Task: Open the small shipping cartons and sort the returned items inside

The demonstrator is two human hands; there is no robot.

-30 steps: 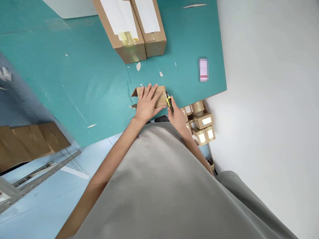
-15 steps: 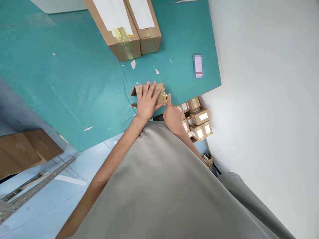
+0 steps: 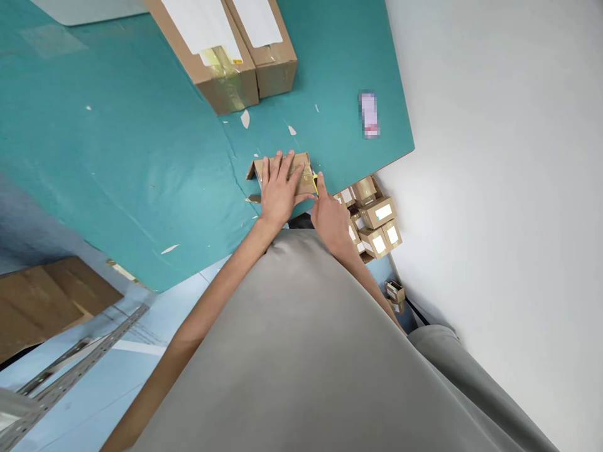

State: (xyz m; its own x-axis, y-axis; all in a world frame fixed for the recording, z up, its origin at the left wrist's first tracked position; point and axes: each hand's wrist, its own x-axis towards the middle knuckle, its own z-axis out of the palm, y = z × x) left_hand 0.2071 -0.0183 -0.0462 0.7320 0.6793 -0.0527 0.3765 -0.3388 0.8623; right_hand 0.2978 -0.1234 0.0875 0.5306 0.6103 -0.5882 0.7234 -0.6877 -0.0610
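My left hand (image 3: 277,199) lies flat on a small cardboard box (image 3: 304,164), its fingers spread over the taped top. Two flaps of the box stick out at its left end. In my right hand (image 3: 330,218) is a yellow and black utility knife (image 3: 315,182), held at the box's right end with the index finger stretched along it. Most of the handle is hidden by the hand. Whether the blade touches the cardboard is too small to tell. The box rests near the front edge of the green-covered table (image 3: 141,169).
Two long taped cartons (image 3: 276,78) with white labels stand at the back of the table. A blurred-out pale pink item (image 3: 370,115) lies to the right. White scraps (image 3: 245,118) are scattered about. Boxes (image 3: 379,213) are stacked below the table's right edge, beside a white wall (image 3: 509,157).
The view has shifted slightly, so the cartons and pink item appear further up and left. More of the yellow knife shows beside my right index finger. My left hand stays on the box.
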